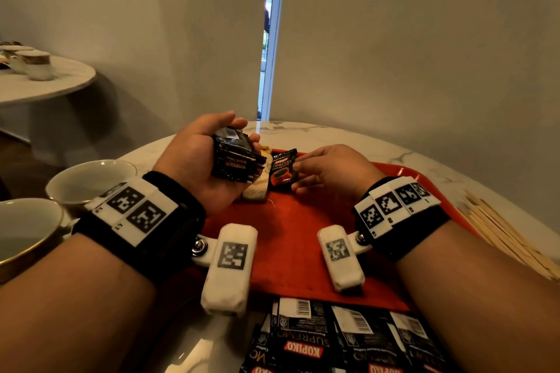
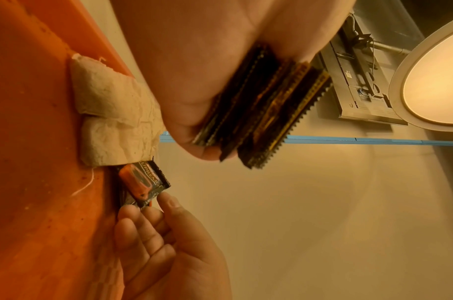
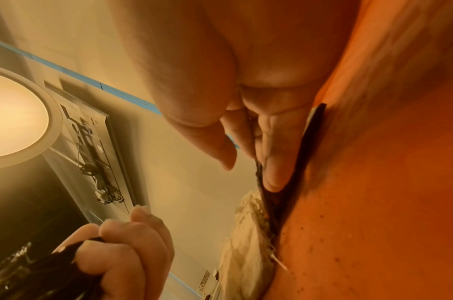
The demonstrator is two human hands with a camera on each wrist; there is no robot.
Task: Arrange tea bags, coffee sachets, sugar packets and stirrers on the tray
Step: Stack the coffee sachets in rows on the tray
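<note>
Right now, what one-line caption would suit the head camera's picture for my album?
Left hand holds a stack of coffee sachets while right hand sets one sachet beside tea bags on the red tray.

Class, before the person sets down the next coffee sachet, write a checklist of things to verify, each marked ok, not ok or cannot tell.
1. Left hand grips the stack of sachets firmly: ok.
2. Right hand pinches the single sachet at its edge: ok.
3. Single sachet stands on the red tray, beside the tea bags: ok.
4. Bare tray floor left for more sachets: ok.
5. Stirrers on the tray: not ok, they lie beside it on the table.
6. Sugar packets on the tray: cannot tell.
</note>
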